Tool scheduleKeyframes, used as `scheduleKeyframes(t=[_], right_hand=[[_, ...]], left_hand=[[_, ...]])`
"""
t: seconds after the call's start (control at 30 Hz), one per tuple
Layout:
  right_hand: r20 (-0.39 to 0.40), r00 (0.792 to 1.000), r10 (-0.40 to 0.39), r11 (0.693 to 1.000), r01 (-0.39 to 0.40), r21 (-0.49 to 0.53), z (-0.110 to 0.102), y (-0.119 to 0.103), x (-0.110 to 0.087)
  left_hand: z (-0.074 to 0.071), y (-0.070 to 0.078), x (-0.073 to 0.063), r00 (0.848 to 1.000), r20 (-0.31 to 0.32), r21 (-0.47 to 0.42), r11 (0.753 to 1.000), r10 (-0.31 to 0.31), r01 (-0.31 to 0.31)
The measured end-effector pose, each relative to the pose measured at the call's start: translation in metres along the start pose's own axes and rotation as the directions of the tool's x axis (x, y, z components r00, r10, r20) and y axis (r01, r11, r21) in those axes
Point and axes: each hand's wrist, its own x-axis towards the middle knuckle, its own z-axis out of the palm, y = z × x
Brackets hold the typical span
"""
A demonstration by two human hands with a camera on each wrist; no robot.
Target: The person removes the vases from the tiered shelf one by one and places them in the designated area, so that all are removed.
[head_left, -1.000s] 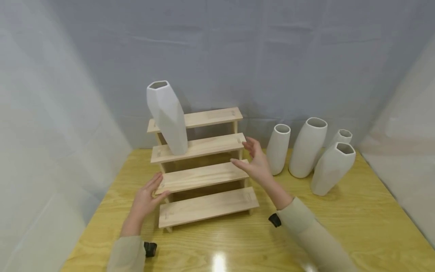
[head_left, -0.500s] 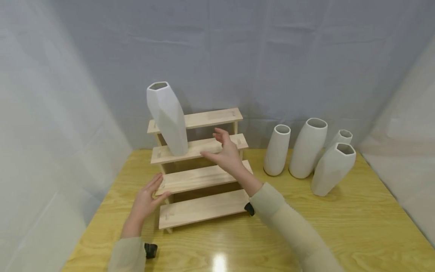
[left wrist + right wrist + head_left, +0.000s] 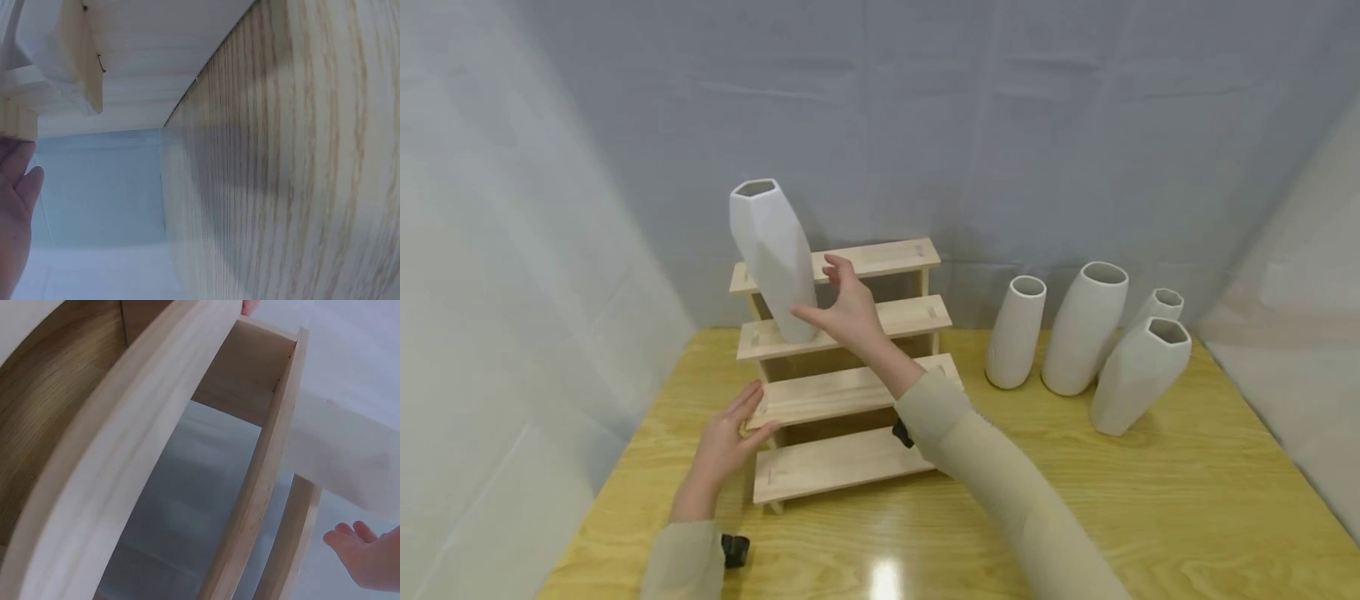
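Observation:
A tall white faceted vase stands on the third step of a four-tier wooden display stand, at its left end. Just right of the vase is my right hand, thumb and fingers spread. Its thumb overlaps the vase's lower part in the head view, but the right wrist view shows a gap between the hand and the vase. My left hand touches the left end of the second step from the bottom, its fingers fairly straight. In the left wrist view, its fingers meet the board's end.
To the right on the wooden table stand a slim round vase, a larger round vase, a faceted vase and a partly hidden small one. A grey cloth backdrop hangs behind.
My right hand has moved left across the stand, from its right end to beside the tall faceted vase. The left hand has stayed at the stand's left end.

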Motion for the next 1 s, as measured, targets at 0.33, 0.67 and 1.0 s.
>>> scheduleKeyframes(t=[0.33,0.67,1.0], right_hand=[[-0.016,1.000,-0.008,0.999,0.009,0.044,0.017,-0.014,0.019],[-0.014,1.000,0.008,0.997,-0.007,0.075,0.016,-0.016,0.024],[-0.051,0.999,-0.013,0.998,0.015,0.057,0.015,-0.014,0.023]], left_hand=[[0.001,0.004,0.000,1.000,0.016,0.014,1.000,-0.008,0.007],[0.002,0.006,0.001,0.999,0.036,0.019,1.000,-0.021,0.020],[0.001,0.009,0.002,0.999,0.037,0.026,1.000,-0.013,0.012]])
